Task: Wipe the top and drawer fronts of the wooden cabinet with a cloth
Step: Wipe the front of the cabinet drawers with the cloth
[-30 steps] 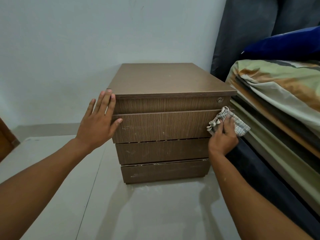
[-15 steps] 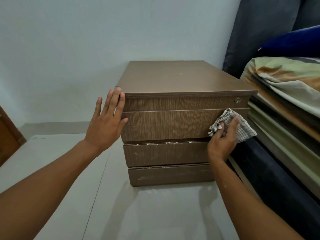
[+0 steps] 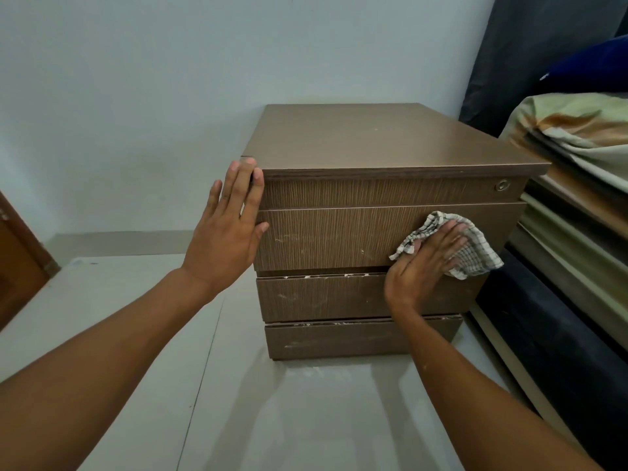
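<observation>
One wooden cabinet [image 3: 373, 144], brown, standing on the pale floor [image 3: 306, 419] against the light wall [image 3: 170, 79]. Top bare, a few faint specks. Front: four panels stacked, namely a narrow top strip and three drawer fronts below it. One round lock [image 3: 502, 185] at the right end of the top strip. Pale scuffs on the second panel [image 3: 333, 236]; whitish crumbling along the two lower seams.

One cloth [image 3: 474, 253], checked white and grey, bunched, lying against the right part of the second panel, its lower edge hanging near that panel's bottom seam.

One right hand [image 3: 421, 263], flat, fingers together, pressing the cloth to the panel; heel of the hand over the third panel.

One left hand [image 3: 226, 236], fingers extended and close together, palm laid on the cabinet's left front corner, fingertips reaching the edge of the top.

Two bare forearms entering from the lower edge.

Edges and room: cabinet's right side stands just beside one bed [image 3: 560, 273] with dark base, stacked layers and one patterned cover [image 3: 577, 130]; one blue pillow [image 3: 591, 68] above it, one dark curtain [image 3: 509, 45] behind. Little gap there. To the left and in front, open floor, with one brown wooden door [image 3: 17, 266] at the far left edge.
</observation>
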